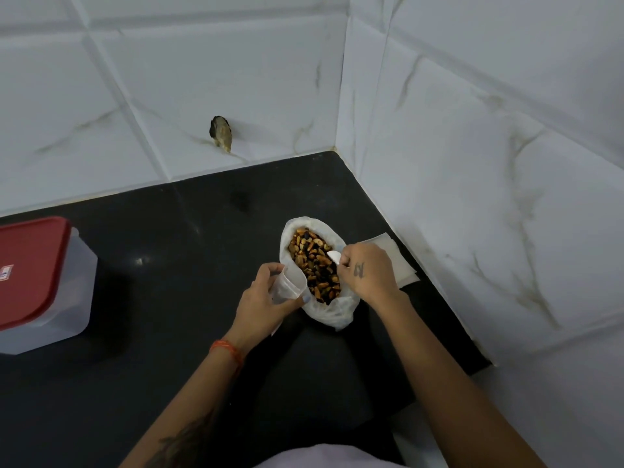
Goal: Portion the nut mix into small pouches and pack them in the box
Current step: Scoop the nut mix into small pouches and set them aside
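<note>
While the nut bag sits near the counter's tiled corner with bare counter to its left, left hand grips a small pouch beside it, right hand pinching a white spoon over the nuts.

No legible text anywhere. The red lid of the box carried a small white-and-red sticker at the frame's left edge — cut off and too blurred to read. The back of the right hand bore a small dark tattoo mark — possibly characters, but they could not be made out.
</note>
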The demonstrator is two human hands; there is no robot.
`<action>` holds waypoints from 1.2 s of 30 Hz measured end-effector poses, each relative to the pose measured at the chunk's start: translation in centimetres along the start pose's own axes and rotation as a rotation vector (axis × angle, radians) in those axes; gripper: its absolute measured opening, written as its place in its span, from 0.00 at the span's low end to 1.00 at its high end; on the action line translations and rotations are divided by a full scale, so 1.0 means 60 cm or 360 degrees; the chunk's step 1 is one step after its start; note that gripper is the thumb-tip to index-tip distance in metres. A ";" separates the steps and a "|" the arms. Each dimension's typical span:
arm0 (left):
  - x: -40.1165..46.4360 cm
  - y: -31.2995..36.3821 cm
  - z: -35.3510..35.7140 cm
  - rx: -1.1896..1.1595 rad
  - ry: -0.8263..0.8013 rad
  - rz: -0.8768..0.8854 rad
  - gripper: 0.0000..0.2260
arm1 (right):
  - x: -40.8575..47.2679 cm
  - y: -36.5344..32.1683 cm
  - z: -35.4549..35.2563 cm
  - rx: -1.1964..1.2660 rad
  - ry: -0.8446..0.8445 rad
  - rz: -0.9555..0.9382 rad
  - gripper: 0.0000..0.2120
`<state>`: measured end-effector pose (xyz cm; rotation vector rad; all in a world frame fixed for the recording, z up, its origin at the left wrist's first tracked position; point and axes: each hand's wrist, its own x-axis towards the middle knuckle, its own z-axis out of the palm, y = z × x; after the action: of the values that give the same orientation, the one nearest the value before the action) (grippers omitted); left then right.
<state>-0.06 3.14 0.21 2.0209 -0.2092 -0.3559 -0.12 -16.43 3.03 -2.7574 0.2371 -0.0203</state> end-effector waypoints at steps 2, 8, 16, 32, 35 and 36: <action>-0.001 0.003 0.000 -0.0015 0.0005 0.0008 0.27 | 0.001 -0.002 0.004 0.0054 -0.0029 -0.0069 0.06; -0.001 0.004 0.000 -0.0020 -0.0013 0.0018 0.26 | 0.010 0.023 -0.007 0.0373 -0.0102 0.0008 0.05; 0.000 0.009 -0.001 -0.0035 -0.0034 0.0047 0.24 | 0.009 0.021 -0.006 0.0474 -0.0105 -0.0073 0.05; 0.002 0.008 0.003 -0.0047 -0.0023 0.0038 0.26 | 0.013 0.016 -0.007 0.0701 -0.0361 0.0025 0.06; 0.003 0.005 0.004 -0.0057 -0.0016 0.0031 0.26 | 0.011 0.039 -0.013 0.1120 -0.0502 0.0267 0.06; 0.003 0.005 0.004 -0.0063 -0.0017 0.0033 0.26 | 0.010 0.046 -0.017 0.1199 -0.0528 0.0299 0.06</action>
<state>0.02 2.75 0.34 1.9769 -0.2279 -0.3555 -0.04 -19.42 2.95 -1.9444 0.3172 0.3262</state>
